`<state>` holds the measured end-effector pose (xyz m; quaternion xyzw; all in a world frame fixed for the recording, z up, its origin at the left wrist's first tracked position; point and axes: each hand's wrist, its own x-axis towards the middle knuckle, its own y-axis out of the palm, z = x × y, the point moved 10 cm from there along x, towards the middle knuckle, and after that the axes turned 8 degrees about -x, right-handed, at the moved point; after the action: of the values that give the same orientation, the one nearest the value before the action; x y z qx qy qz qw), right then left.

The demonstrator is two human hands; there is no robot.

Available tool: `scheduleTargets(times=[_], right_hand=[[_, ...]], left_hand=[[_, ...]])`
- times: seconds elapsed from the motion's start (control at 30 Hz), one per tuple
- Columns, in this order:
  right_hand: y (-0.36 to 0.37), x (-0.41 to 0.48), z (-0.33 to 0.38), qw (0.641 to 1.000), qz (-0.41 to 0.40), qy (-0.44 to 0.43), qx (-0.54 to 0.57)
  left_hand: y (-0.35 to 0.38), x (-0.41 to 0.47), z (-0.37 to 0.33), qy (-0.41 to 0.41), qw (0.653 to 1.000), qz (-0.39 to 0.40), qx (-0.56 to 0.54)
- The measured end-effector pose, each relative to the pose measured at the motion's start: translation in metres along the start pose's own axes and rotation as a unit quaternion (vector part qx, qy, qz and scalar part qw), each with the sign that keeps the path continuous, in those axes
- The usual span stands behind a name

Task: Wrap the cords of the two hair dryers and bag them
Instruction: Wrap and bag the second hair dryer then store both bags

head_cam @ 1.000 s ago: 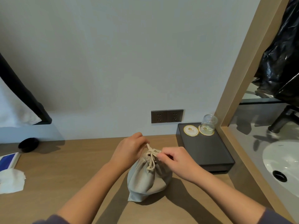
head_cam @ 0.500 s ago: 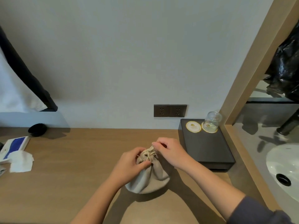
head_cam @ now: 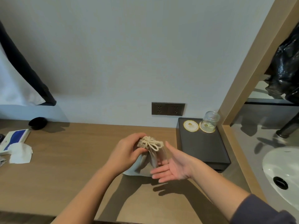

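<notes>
A grey cloth drawstring bag (head_cam: 152, 157) stands on the wooden counter (head_cam: 72, 167), its neck gathered and a cream cord (head_cam: 152, 143) tied in a bow on top. My left hand (head_cam: 127, 151) grips the bag's gathered neck from the left. My right hand (head_cam: 173, 167) is beside the bag's lower right, palm up, fingers straight, holding nothing. No hair dryer or power cord shows; whatever the bag holds is hidden.
A dark tray (head_cam: 202, 146) with two round coasters and an upturned glass (head_cam: 210, 121) sits right of the bag. A double wall socket (head_cam: 168, 109) is behind. Tissue (head_cam: 20, 152), a blue-white box (head_cam: 14, 139) and a black round object (head_cam: 38, 123) lie left. A sink (head_cam: 281, 172) is far right.
My right hand let go of the cord and dropped to the bag's lower right, palm open. The cord now sits as a tied bow. My left hand stays on the neck.
</notes>
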<state>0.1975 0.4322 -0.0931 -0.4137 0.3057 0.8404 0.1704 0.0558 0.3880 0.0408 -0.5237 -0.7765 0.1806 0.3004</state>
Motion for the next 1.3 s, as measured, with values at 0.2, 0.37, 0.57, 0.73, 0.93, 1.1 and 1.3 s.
scheduleTargets(times=[0.2, 0.37, 0.57, 0.73, 0.93, 1.1, 1.3], right_hand=[[-0.004, 0.028, 0.001, 0.997, -0.040, 0.010, 0.068], [-0.014, 0.047, -0.006, 0.989, -0.076, -0.004, 0.125], [-0.015, 0.069, -0.009, 0.974, -0.084, -0.042, 0.208], [-0.023, 0.080, -0.022, 0.964, -0.120, -0.077, 0.224], [-0.040, 0.085, -0.047, 0.969, -0.160, -0.070, 0.177], [-0.045, 0.087, -0.057, 0.973, -0.169, -0.068, 0.145], [-0.058, 0.083, -0.058, 0.977, -0.166, -0.098, 0.091]], left_hand=[[0.018, -0.012, -0.011, 0.033, 0.998, 0.052, -0.002], [0.021, -0.032, 0.006, 0.014, 0.996, 0.088, 0.000], [0.023, -0.053, 0.053, -0.064, 0.995, 0.074, 0.009], [0.046, -0.073, 0.078, -0.089, 0.992, 0.090, 0.013], [0.080, -0.105, 0.110, -0.149, 0.980, 0.134, 0.008], [0.096, -0.116, 0.121, -0.155, 0.975, 0.160, 0.021], [0.082, -0.115, 0.119, -0.250, 0.950, 0.115, -0.146]])
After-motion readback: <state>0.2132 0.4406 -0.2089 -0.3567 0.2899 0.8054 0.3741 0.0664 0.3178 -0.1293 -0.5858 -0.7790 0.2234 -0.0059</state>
